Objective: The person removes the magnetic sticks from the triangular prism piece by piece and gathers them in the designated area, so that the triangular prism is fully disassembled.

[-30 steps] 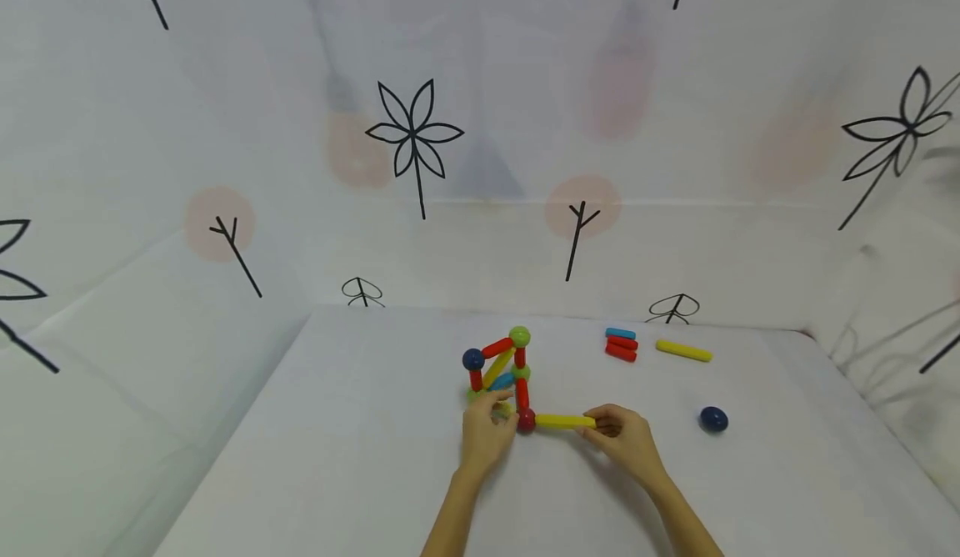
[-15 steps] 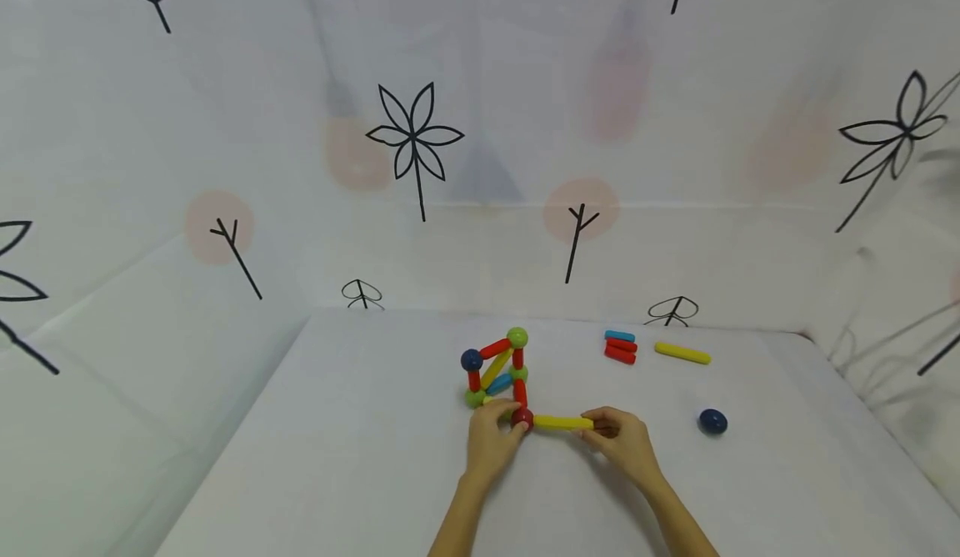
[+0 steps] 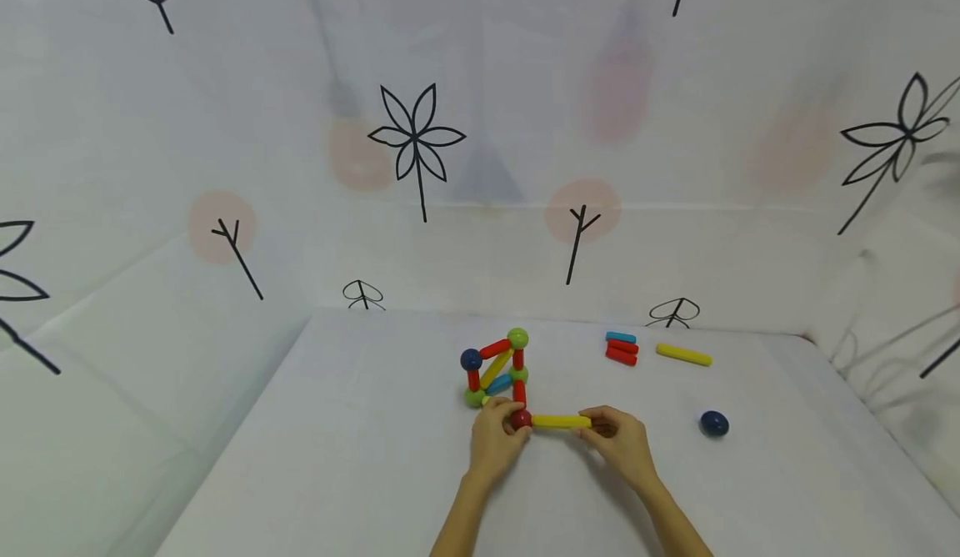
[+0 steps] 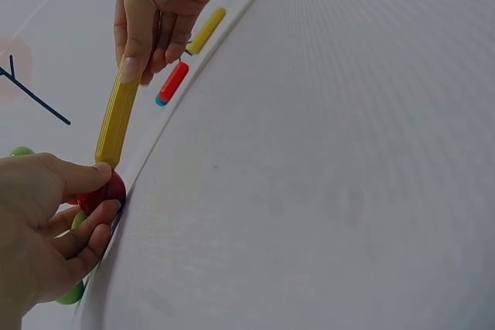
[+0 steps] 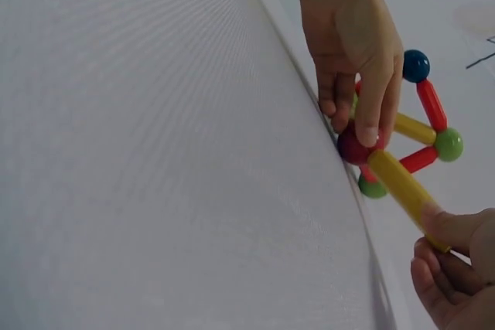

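My left hand (image 3: pixel 495 444) pinches a red ball (image 3: pixel 521 419) between thumb and fingers at the near corner of a ball-and-rod structure. In the right wrist view a yellow rod (image 5: pixel 402 187) meets that ball at one end. My right hand (image 3: pixel 621 444) holds the rod's other end between thumb and fingertips. Behind the left hand stands the rest of the structure: a dark blue ball (image 3: pixel 471 359), a green ball (image 3: pixel 517 338) at the top, red rods (image 3: pixel 519 394), a slanted yellow rod (image 3: pixel 496 369) and a blue rod (image 3: pixel 498 384). The left fingers hide part of its base.
At the back right of the white table (image 3: pixel 337 457) lie a short blue rod (image 3: pixel 621 338), two short red rods (image 3: pixel 622 358) and a long yellow rod (image 3: pixel 684 355). A loose dark blue ball (image 3: pixel 714 424) sits to the right of my right hand.
My left hand has shifted slightly right, from beside the red ball to a pinch on it. The right hand, still holding the yellow rod, has moved very slightly left.
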Demonstrator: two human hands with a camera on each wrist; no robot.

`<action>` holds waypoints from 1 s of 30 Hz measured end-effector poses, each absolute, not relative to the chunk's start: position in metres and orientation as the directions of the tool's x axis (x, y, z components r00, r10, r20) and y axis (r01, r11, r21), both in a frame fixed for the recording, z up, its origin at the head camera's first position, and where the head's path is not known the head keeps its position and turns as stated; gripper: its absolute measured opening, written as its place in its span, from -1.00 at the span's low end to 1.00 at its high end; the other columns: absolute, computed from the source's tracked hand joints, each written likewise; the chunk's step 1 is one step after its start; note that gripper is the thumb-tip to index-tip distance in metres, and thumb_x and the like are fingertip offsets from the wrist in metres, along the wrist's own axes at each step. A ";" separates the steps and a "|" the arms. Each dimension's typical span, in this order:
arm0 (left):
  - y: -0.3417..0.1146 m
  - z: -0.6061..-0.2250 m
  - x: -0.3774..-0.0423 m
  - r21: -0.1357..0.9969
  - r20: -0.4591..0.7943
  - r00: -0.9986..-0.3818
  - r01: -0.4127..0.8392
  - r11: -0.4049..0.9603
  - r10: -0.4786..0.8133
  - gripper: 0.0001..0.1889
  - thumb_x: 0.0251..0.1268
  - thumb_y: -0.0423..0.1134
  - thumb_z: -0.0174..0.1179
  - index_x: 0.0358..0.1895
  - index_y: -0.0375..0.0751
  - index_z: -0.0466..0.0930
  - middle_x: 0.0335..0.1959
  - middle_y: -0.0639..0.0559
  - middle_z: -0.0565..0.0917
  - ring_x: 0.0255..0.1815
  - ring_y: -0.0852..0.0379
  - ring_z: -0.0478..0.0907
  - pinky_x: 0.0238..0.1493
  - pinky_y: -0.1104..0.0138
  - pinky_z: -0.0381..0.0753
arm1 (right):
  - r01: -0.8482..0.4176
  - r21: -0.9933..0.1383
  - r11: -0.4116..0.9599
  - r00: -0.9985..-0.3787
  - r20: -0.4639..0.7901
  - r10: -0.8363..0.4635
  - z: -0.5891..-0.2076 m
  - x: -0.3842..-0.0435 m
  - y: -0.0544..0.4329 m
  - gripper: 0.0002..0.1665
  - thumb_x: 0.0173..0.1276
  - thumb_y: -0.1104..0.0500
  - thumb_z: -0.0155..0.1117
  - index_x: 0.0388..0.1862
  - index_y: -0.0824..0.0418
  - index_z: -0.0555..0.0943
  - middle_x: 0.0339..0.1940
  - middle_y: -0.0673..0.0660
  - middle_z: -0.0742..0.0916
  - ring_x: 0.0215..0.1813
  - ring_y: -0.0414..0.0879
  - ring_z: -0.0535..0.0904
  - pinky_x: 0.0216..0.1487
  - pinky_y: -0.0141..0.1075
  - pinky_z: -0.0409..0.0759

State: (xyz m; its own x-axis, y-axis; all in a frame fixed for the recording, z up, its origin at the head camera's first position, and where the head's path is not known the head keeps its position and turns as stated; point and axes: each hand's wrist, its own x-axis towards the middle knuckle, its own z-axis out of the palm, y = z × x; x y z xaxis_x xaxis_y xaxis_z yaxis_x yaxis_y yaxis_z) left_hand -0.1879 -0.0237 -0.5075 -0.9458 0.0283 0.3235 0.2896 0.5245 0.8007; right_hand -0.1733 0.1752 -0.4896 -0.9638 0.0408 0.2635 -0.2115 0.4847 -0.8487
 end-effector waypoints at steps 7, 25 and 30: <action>-0.025 -0.507 -0.188 0.813 0.335 -0.941 0.312 0.492 0.043 -0.68 -0.07 -0.42 0.41 -0.15 -0.32 0.68 -0.16 -0.07 0.58 -0.48 0.32 0.42 -0.41 0.51 0.49 | -0.225 -0.831 0.508 -0.956 0.290 0.052 -0.490 -0.173 0.174 -0.73 -0.04 0.34 0.49 -0.31 0.38 0.67 -0.42 0.17 0.73 -0.43 -0.18 0.62 -0.38 -0.47 0.57; -0.026 -0.511 -0.190 0.816 0.346 -0.938 0.319 0.482 0.035 -0.70 -0.07 -0.40 0.42 -0.17 -0.31 0.67 -0.17 -0.07 0.56 -0.50 0.32 0.42 -0.40 0.51 0.49 | -0.269 -0.785 0.557 -0.929 0.365 0.066 -0.493 -0.171 0.170 -0.76 -0.07 0.39 0.50 -0.35 0.39 0.68 -0.48 0.16 0.73 -0.48 -0.21 0.60 -0.43 -0.46 0.58; -0.026 -0.512 -0.190 0.818 0.342 -0.939 0.315 0.480 0.033 -0.70 -0.07 -0.39 0.42 -0.17 -0.31 0.67 -0.17 -0.06 0.56 -0.50 0.33 0.41 -0.40 0.51 0.50 | -0.278 -0.784 0.555 -0.924 0.376 0.068 -0.493 -0.172 0.170 -0.75 -0.08 0.39 0.50 -0.35 0.39 0.68 -0.48 0.17 0.73 -0.48 -0.19 0.61 -0.43 -0.44 0.58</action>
State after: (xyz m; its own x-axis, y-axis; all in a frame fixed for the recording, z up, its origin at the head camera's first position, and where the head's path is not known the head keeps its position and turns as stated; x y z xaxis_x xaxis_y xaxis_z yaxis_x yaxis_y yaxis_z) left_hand -0.1904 -0.0256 -0.5122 -0.9390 0.0328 0.3424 0.3152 0.4803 0.8185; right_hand -0.1721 0.1703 -0.4934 -0.9243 0.0679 0.3755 -0.2778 0.5549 -0.7842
